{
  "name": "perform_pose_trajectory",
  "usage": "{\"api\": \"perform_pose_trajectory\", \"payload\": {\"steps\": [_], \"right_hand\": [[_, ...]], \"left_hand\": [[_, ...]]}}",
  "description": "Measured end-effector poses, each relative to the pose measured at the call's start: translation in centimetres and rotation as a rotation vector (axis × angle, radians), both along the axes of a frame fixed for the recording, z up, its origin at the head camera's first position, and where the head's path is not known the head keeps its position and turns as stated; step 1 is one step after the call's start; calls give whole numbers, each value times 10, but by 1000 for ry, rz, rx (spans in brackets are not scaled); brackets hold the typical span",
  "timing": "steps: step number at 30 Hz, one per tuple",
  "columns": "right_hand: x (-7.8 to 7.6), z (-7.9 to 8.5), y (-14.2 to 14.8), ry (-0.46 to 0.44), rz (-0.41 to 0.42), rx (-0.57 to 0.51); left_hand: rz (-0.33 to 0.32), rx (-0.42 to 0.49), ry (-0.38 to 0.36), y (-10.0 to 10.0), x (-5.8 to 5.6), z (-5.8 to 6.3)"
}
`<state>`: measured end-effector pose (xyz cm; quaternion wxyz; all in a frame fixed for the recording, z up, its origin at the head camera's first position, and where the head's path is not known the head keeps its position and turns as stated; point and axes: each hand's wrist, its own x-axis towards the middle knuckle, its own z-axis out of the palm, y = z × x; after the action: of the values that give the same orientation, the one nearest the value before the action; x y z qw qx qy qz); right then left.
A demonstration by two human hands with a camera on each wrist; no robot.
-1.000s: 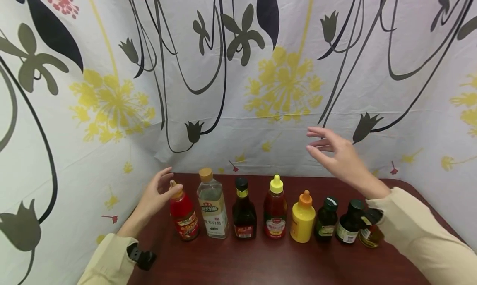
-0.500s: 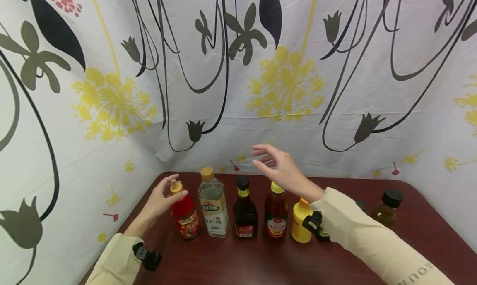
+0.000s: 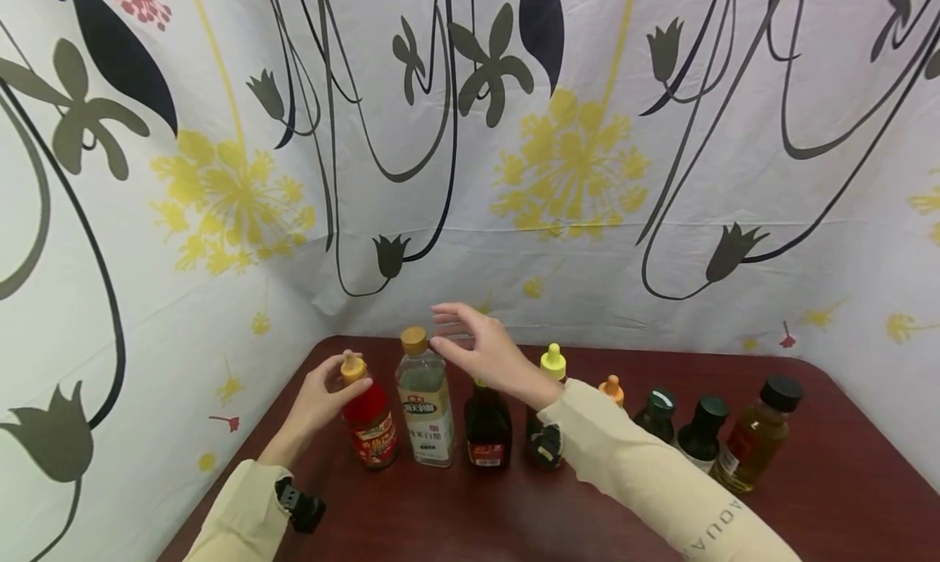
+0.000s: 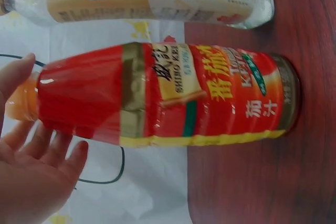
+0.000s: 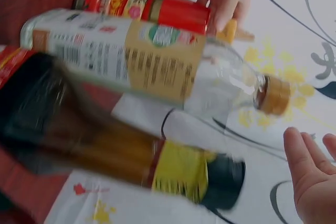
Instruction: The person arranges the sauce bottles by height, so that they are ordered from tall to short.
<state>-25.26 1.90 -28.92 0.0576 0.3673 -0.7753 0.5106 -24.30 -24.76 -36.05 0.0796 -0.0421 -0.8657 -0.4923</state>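
My left hand (image 3: 319,403) is at the top of a red ketchup bottle (image 3: 370,423), the leftmost in a row. In the left wrist view its thumb and fingers curl round the bottle's neck by the orange cap (image 4: 22,100). The bottle stands upright on the table. My right hand (image 3: 488,354) holds nothing, its fingers extended just right of the orange cap of a clear rice vinegar bottle (image 3: 427,419). In the right wrist view the fingers (image 5: 300,156) are apart from that cap. A dark sauce bottle (image 3: 488,431) stands below my right wrist.
Right along the row stand a yellow-tipped red bottle (image 3: 553,362), an orange-tipped bottle (image 3: 611,389), dark green-capped bottles (image 3: 656,415) and a black-capped oil bottle (image 3: 756,435), partly behind my right sleeve. A patterned cloth (image 3: 470,179) hangs behind the dark red table (image 3: 470,517).
My right hand has swept left above the row, from over the right-hand bottles to beside the vinegar cap. The left hand has stayed at the ketchup bottle's top.
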Motion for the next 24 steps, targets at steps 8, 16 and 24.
{"api": "perform_pose_trajectory", "payload": {"steps": [8, 16, 24], "right_hand": [[-4, -10, -30, -16, -20, 109], [-11, -17, -42, 44, -110, 209], [-17, -14, -44, 48, -152, 195]], "left_hand": [[-5, 32, 128, -6, -6, -14], [20, 109, 177, -6, -9, -22], [23, 158, 193, -5, -9, -26]]}}
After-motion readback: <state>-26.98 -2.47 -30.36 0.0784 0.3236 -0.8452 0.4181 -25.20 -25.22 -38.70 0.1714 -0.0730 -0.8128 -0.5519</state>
